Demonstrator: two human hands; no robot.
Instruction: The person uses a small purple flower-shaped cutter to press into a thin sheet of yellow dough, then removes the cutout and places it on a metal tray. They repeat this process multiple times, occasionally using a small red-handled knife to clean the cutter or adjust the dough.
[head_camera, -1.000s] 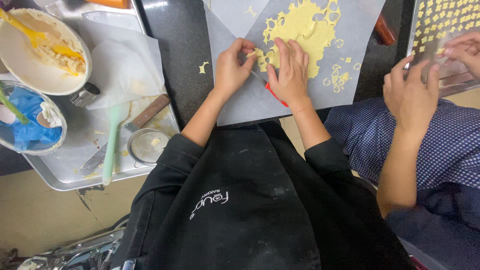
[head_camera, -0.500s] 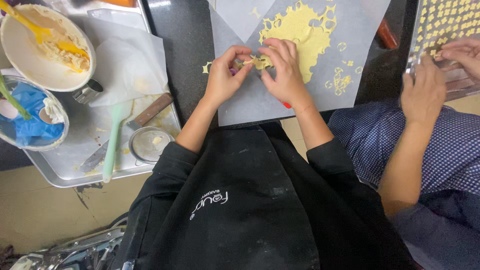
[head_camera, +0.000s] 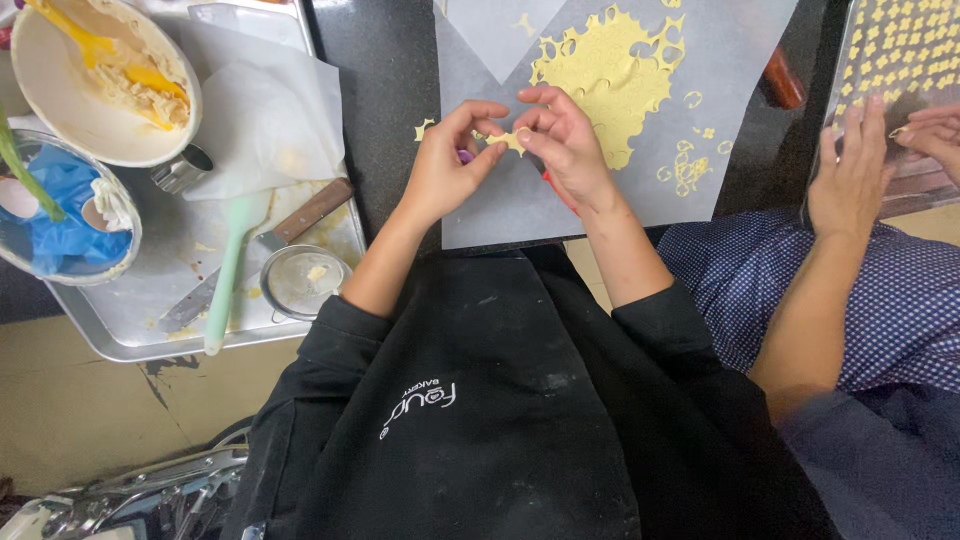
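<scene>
Place: my baking kitchen | landmark: rolled yellow dough sheet (head_camera: 610, 75) with cut-out holes on grey parchment paper (head_camera: 700, 110) | left of it: dented metal tray (head_camera: 130, 335), pale-green silicone spatula (head_camera: 228, 270), white batter-smeared mixing bowl (head_camera: 60, 110) | right of it: co-worker's tray of small dough cut-outs (head_camera: 900, 40)

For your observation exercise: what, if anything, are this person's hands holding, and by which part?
A small piece of yellow dough, pinched at its edges between the fingertips of the left hand and right hand, above the baking paper.

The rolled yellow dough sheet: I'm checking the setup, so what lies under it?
The dough sheet lies on grey parchment paper, which rests on a dark counter. Whatever is directly beneath the dough is covered.
</scene>
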